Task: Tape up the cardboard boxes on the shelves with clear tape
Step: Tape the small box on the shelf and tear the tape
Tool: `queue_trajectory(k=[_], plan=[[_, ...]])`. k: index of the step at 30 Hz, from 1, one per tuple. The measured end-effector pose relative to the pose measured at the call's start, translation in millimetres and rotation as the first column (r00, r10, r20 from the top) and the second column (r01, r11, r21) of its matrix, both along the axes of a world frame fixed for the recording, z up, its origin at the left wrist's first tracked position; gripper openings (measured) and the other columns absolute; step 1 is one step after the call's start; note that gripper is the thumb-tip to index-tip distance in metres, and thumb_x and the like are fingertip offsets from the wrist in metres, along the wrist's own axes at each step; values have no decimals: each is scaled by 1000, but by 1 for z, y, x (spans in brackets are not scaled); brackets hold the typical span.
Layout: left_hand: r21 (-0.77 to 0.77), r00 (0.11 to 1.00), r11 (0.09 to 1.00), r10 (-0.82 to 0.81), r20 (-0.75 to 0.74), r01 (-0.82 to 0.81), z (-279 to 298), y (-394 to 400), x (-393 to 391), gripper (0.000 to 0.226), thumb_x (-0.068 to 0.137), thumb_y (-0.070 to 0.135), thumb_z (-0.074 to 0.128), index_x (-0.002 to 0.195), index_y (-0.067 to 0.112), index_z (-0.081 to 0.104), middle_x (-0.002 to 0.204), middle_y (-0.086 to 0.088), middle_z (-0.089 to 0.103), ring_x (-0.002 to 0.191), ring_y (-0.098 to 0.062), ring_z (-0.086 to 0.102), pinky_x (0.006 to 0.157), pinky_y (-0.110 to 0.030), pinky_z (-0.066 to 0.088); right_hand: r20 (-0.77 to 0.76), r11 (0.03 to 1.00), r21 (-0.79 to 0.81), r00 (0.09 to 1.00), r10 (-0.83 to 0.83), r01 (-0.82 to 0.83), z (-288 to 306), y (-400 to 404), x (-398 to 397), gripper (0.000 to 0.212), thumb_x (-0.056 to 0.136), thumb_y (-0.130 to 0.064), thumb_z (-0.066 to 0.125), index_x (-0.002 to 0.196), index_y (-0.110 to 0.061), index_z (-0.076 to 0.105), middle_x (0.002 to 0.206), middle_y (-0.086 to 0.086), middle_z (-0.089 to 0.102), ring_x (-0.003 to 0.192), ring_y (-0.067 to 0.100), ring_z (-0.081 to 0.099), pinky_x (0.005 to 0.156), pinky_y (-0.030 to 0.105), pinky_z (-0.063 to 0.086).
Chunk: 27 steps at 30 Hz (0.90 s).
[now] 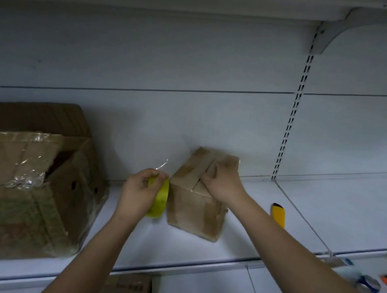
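A: Where's the small cardboard box (pixel 200 195) sitting?

B: Middle of the white shelf (pixel 224 251), turned corner-on, its back edge close to the rear panel. The right hand (pixel 223 183) rests on its top, fingers bent over the flap seam, probably to keep the flaps shut while tape goes across.

A: And the tape?

B: At nine o'clock from the box, just beside it. The left hand (pixel 139 192) has its fingers curled round the yellow-cored tape roll (pixel 160 199), thumb and fingertips pinching a clear tape strip (pixel 162 164) rising toward twelve.

A: Anything farther out?

B: A yellow box cutter (pixel 278 215) at three o'clock, within reach for cutting. Far out at nine, a large cardboard box (pixel 22 182), already glossy with tape.
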<state>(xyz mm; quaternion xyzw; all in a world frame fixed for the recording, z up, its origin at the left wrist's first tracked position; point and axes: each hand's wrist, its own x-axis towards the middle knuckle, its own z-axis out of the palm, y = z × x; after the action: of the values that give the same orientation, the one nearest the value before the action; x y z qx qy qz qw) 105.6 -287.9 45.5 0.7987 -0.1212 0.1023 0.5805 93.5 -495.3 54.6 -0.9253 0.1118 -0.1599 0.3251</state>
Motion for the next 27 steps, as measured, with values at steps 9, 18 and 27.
queue_trajectory(k=[9,18,27], plan=[[-202,939,947,-287,-191,248,30,13,-23,22,100,12,58,106,-8,63,86,-26,73,62,-30,71,61,-37,60,234,987,-28,958,163,-161,38,-11,-17,26,96,-36,58,109,-19,72,109,-1,72,104,15,66,93,32,50],[92,867,869,-468,-170,487,75,20,-46,15,99,17,60,107,5,65,75,-16,70,55,-29,63,55,-33,56,275,809,390,894,354,-440,72,38,-51,14,84,-20,78,83,-6,75,69,7,72,64,14,64,62,26,51],[333,847,781,-513,-139,528,85,17,-53,81,77,34,80,145,38,37,82,-5,76,61,-24,73,57,-26,58,239,754,585,952,192,-299,44,9,-79,18,89,-8,70,74,-14,76,73,22,71,59,21,62,61,27,52]])
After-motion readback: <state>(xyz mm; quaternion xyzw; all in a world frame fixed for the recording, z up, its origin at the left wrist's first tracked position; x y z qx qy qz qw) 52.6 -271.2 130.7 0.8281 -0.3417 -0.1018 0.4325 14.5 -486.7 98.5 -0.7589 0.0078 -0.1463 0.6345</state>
